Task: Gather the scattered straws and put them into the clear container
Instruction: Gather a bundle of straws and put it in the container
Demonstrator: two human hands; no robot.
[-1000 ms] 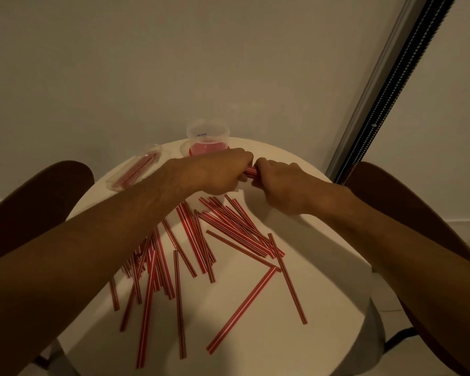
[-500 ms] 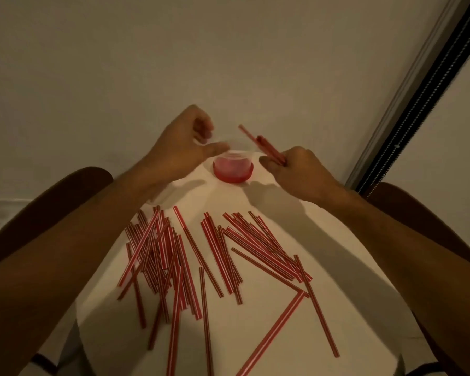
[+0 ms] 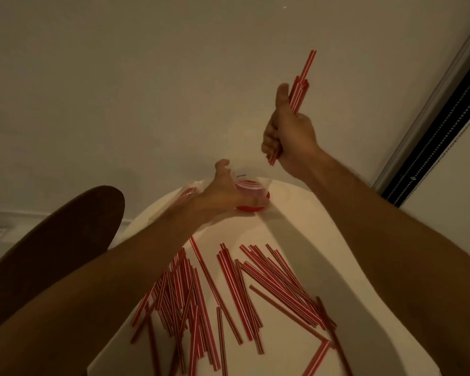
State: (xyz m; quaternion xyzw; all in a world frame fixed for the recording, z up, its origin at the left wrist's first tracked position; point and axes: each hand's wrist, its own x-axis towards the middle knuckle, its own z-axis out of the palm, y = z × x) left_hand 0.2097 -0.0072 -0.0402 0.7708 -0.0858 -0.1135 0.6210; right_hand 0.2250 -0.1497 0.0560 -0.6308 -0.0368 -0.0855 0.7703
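Observation:
Several red-and-white striped straws (image 3: 228, 291) lie scattered over the round white table (image 3: 304, 240). My right hand (image 3: 288, 134) is raised above the table's far edge and grips a small bundle of straws (image 3: 300, 85) nearly upright. The clear container (image 3: 251, 195), a cup on a red base, stands at the table's far edge. My left hand (image 3: 223, 194) is at the cup's left side, fingers wrapped part-way round it; the thumb lies along its front.
A clear flat packet with straws (image 3: 186, 192) lies at the far left of the table, partly behind my left arm. A dark brown chair back (image 3: 55, 245) stands to the left. A wall and a dark window rail (image 3: 432, 126) lie beyond.
My right hand has lifted the bundle of straws up and turned it upright. My left hand has come down onto the cup. The camera has tilted, so the table sits lower.

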